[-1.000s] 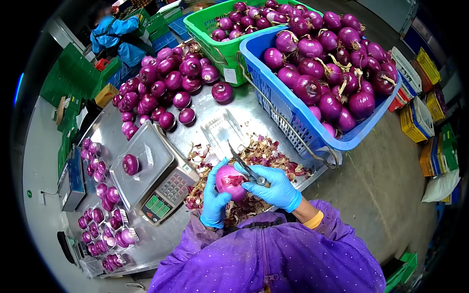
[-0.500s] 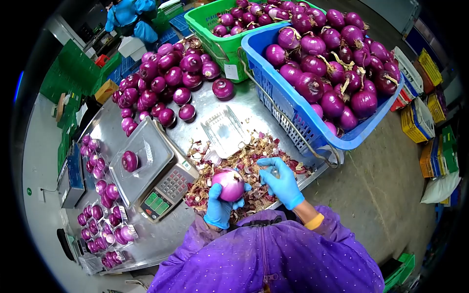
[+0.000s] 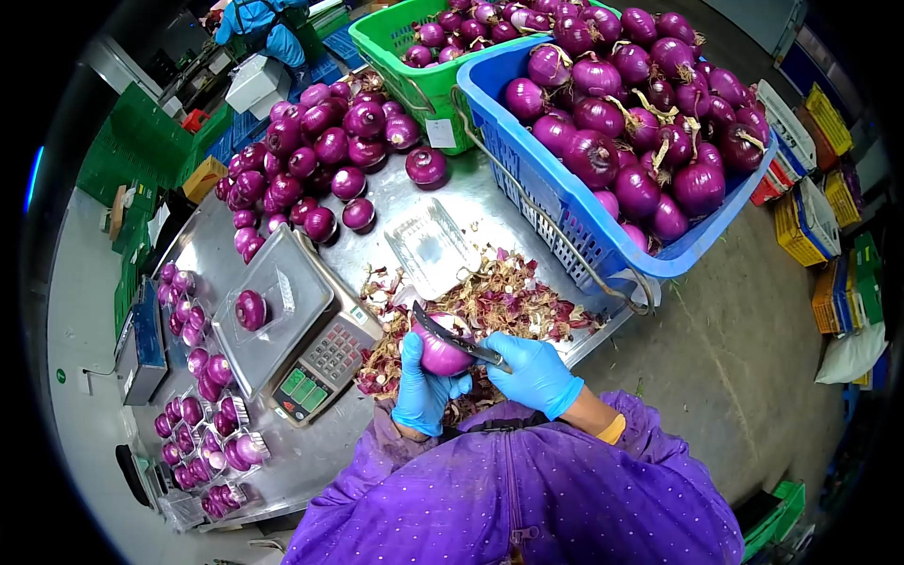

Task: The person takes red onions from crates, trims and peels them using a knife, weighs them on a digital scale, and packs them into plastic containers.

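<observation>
My left hand (image 3: 421,394), in a blue glove, is wrapped round a peeled purple onion (image 3: 441,354) above the table's front edge. My right hand (image 3: 539,374), gloved alike, grips a knife (image 3: 461,341) with a dark, curved blade. That blade lies across the top of the onion, pointing up and to the left. Beneath and beyond both hands spreads a heap of dry onion skins (image 3: 508,299). Left of my hands is a digital scale (image 3: 325,363), with one onion (image 3: 250,310) on its clear tray.
Loose onions (image 3: 330,146) are piled at the back of the metal table (image 3: 325,455). A blue basket (image 3: 603,247) and a green basket (image 3: 400,71) hold more. Packed onions (image 3: 202,443) stand at left, an empty clear tray (image 3: 431,250) beyond the skins. A person in blue (image 3: 259,24) is far behind.
The knife now shows in my right hand, which was raised beside the onion with no blade visible. The hand has moved left and down to the onion. My left hand keeps its hold.
</observation>
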The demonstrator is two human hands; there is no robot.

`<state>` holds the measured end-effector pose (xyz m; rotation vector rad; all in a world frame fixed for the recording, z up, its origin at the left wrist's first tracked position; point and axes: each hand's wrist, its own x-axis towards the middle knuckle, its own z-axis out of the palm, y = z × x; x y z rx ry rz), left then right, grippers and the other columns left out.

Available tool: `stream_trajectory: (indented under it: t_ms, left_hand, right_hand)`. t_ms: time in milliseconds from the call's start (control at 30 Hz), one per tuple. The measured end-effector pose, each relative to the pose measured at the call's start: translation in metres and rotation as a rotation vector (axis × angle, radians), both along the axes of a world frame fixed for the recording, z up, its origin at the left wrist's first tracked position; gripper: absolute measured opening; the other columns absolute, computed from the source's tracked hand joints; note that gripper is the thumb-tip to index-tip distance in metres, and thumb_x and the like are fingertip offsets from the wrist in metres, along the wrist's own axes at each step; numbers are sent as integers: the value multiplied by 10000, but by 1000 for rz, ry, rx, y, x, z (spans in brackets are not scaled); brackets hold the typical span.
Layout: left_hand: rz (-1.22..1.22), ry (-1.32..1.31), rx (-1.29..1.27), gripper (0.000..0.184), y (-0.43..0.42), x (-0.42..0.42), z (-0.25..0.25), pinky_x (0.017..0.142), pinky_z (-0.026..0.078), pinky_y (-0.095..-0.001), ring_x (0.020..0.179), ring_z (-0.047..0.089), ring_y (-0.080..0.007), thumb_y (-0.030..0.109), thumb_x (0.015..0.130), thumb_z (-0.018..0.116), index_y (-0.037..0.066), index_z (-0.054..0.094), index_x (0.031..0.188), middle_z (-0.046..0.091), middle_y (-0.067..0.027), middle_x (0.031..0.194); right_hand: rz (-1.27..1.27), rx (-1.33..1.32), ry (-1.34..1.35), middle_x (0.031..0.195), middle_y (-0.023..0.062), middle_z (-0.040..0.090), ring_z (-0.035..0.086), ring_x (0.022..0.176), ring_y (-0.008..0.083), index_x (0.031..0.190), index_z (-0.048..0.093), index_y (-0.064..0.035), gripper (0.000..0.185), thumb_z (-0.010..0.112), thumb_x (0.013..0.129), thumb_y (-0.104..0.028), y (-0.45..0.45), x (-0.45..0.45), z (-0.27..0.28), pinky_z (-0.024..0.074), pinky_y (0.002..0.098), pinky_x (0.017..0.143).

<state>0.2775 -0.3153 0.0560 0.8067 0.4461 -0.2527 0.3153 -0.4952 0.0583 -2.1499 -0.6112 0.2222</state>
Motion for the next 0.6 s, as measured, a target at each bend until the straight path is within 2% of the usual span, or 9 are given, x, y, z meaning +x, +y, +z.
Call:
stream_trajectory:
  t_ms: [67,267,367,400,467,500,533,567,600]
  left_hand:
    - [3,9,25,720,-1,0,1,472,545,-279,654,647,-189,671,817,532,65,474,1201,639,-110,954]
    - [18,-48,125,750,-2,-1,4,476,541,-256,723,669,-204,638,780,606,50,460,1222,632,-122,990]
    - [-34,-146,55,794,2,-6,7,465,530,-241,747,672,-223,619,734,661,37,449,1232,628,-131,993]
    - [-61,-194,15,810,4,-7,11,458,525,-235,752,672,-230,612,718,679,33,445,1234,626,-134,992]
    - [-12,-178,119,863,5,-8,16,586,549,-283,812,662,-245,610,664,731,25,437,1225,604,-139,1017]
    - [-1,-178,179,869,5,-7,17,641,551,-299,846,655,-245,605,656,741,24,435,1225,595,-139,1035]
    - [-1,-193,242,876,6,-5,16,695,554,-315,880,648,-244,601,648,751,23,434,1224,586,-139,1053]
    - [-15,-214,303,901,6,-1,8,853,510,-347,1003,598,-233,598,630,768,23,426,1234,559,-130,1112]
    - [-24,-244,359,914,4,0,11,887,489,-338,1054,563,-219,572,608,795,28,425,1242,545,-118,1148]
  right_hand:
    - [10,9,-41,788,161,631,626,709,376,989,517,-114,208,578,799,-172,1,1,-1,495,467,600]
    - [-6,89,-23,795,176,640,635,723,371,987,534,-95,193,584,821,-179,4,3,-7,505,446,614]
    - [-180,253,168,798,196,638,649,709,342,962,566,-68,175,590,844,-195,-11,3,-90,509,408,621]
    - [-236,51,485,809,198,645,666,735,271,949,594,-37,200,588,870,-220,-30,3,-100,505,376,667]
    - [-248,5,666,813,178,653,652,769,203,974,601,-20,243,594,884,-246,-41,-3,-82,496,342,707]
    - [-228,87,546,850,146,663,629,792,158,986,609,-12,238,608,888,-230,-37,-4,-59,485,299,719]
    - [-212,440,524,724,-26,576,472,614,12,1064,651,-47,198,623,895,-147,-27,-3,-73,380,186,522]
    - [-194,517,571,754,-42,575,459,609,9,1091,647,-48,214,622,893,-128,-18,2,-40,376,180,525]
    - [-177,591,620,784,-58,575,445,604,6,1117,644,-50,234,621,892,-109,-11,7,-1,371,174,527]
